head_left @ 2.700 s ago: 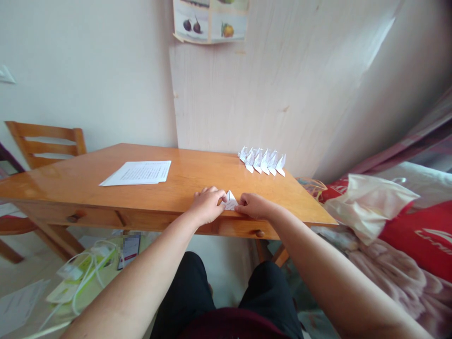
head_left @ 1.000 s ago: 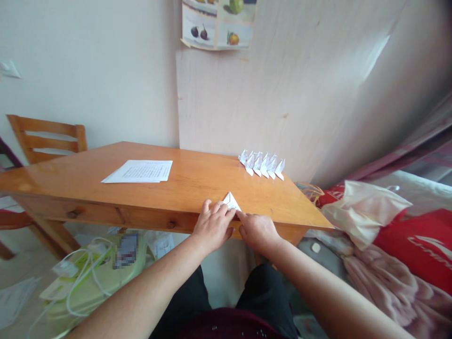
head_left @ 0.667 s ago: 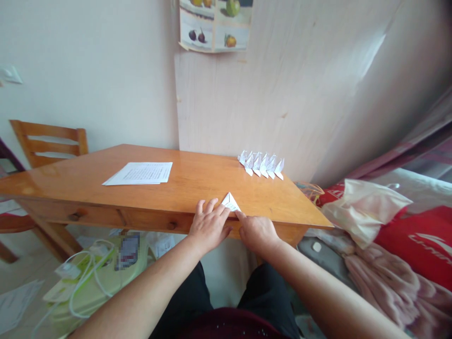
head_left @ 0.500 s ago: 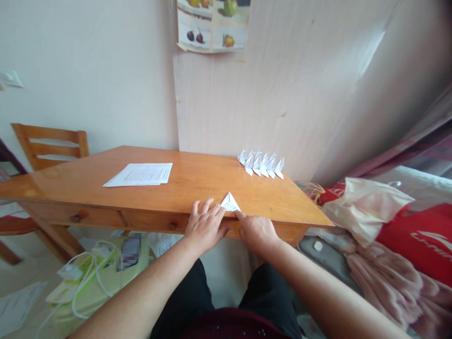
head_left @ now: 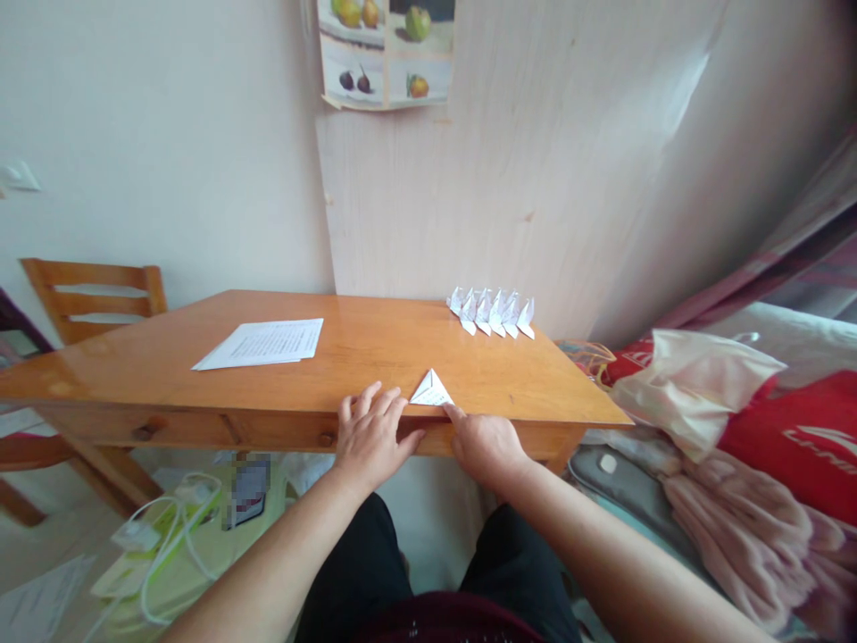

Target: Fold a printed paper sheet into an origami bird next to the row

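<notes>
A small folded white paper triangle (head_left: 432,390) lies near the front edge of the wooden table (head_left: 375,353). My left hand (head_left: 370,436) rests at the table edge with fingers spread, just left of the triangle and apart from it. My right hand (head_left: 486,444) is at the edge too, its index fingertip touching the triangle's lower right corner, the other fingers curled. A row of several finished folded paper pieces (head_left: 492,312) stands at the table's far right by the wall.
A printed sheet of paper (head_left: 262,342) lies on the left part of the table. A wooden chair (head_left: 94,295) stands at the left. A bed with a plastic bag (head_left: 693,384) and red cloth sits right. Cables and a green item (head_left: 161,554) are on the floor.
Earlier both hands pinched the triangle at the edge. It now lies flat, my left hand has slid left and off it with fingers spread, and my right index finger stays on its corner.
</notes>
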